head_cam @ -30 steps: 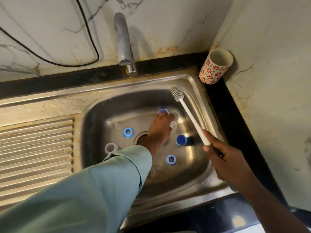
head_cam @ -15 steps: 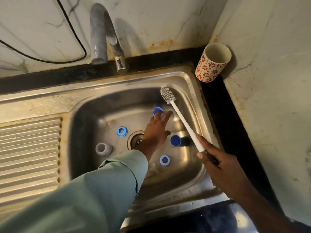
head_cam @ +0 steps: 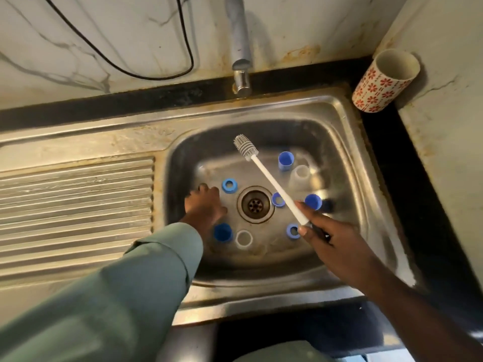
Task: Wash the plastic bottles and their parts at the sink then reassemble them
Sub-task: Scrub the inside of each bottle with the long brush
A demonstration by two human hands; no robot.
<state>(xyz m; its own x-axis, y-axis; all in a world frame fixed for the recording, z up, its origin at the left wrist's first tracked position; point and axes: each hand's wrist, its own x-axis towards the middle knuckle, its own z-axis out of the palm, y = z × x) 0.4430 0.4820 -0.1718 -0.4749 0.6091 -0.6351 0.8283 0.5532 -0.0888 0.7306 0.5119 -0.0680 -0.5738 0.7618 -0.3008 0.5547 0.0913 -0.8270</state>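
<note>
Since earlier, my left hand (head_cam: 205,203) has crossed left of the drain (head_cam: 255,204), fingers relaxed, collecting scattered caps; right hand (head_cam: 322,237) grips the bottle brush (head_cam: 271,178).

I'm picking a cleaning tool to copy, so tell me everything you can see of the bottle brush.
The bottle brush is a slim white rod, plastic by its look, ending in a short grey head of stubby ribbed bristles that look like silicone. The right hand grips its near end, where the handle turns dark. It slants up and left over the sink basin, head highest, crossing above a blue ring near the drain. Whether it is wet cannot be told.
</note>
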